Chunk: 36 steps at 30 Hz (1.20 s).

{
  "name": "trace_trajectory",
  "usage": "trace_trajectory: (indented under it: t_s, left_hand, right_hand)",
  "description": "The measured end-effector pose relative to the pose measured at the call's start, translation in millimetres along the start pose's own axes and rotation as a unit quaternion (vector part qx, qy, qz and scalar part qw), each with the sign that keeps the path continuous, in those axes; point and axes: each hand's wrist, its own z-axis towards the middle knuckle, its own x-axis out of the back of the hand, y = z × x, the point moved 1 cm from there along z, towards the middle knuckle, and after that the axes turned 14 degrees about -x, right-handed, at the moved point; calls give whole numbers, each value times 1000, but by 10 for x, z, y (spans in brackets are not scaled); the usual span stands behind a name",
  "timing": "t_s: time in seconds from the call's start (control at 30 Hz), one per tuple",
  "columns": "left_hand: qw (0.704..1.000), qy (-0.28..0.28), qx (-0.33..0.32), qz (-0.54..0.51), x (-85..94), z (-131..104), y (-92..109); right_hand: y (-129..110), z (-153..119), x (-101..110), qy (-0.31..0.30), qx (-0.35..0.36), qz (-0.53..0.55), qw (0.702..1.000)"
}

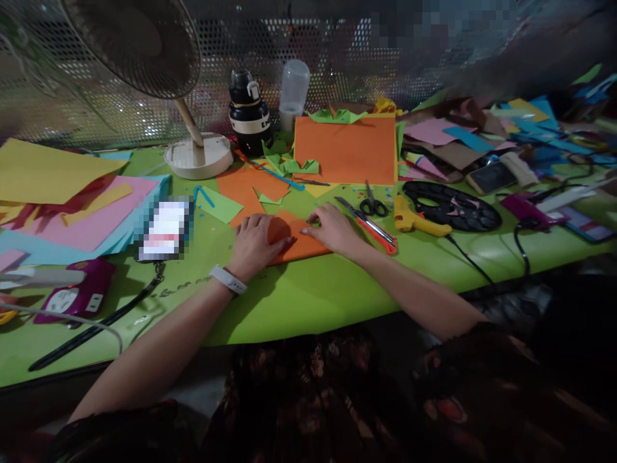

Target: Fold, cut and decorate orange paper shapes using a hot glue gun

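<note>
An orange folded paper lies on the green table near its front edge. My left hand, with a white band at the wrist, rests on the paper's left part, fingers apart and palm down. On the right part lies my right hand, its thumb and index finger bent towards each other at the paper; what is between them is too small to tell. Just right of it are a red-handled cutter and black scissors. More orange and green paper pieces lie behind my left hand.
A phone lies left, beside stacked coloured papers. Behind stand a fan, a dark bottle and an orange panel. Right are a yellow glue gun, a black tray, and a corded purple device.
</note>
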Motion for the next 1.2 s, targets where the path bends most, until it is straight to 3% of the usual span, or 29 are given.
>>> trace_trajectory:
  t_s: [0.3,0.6,0.73,0.83,0.93,1.0,1.13,1.2]
  left_hand:
    - [1000,-2,-7,1,-36,7,-21]
    - [1000,-5,0,-23,11,17,13]
    - [996,35,8,-77,23,31,-17]
    - [980,109,11,-163,70,36,-78]
    - [938,201,55,-277,133,58,-177]
    - [891,248,91,-369,160,88,-233]
    - [740,318,119,-581,173,124,-198]
    - [670,278,112,-679,157,105,-89]
  right_hand:
    - [-7,34,-51,28,1,-7,1000]
    - [-34,25,-72,4,23,39,999]
    - [-33,-19,-5,-33,12,123,992]
    - [-20,-4,76,-34,20,193,981]
    - [15,62,160,-8,39,285,958]
    - [51,119,198,-4,31,349,937]
    - [106,194,229,-34,10,466,884]
    - [109,198,231,-55,1,514,856]
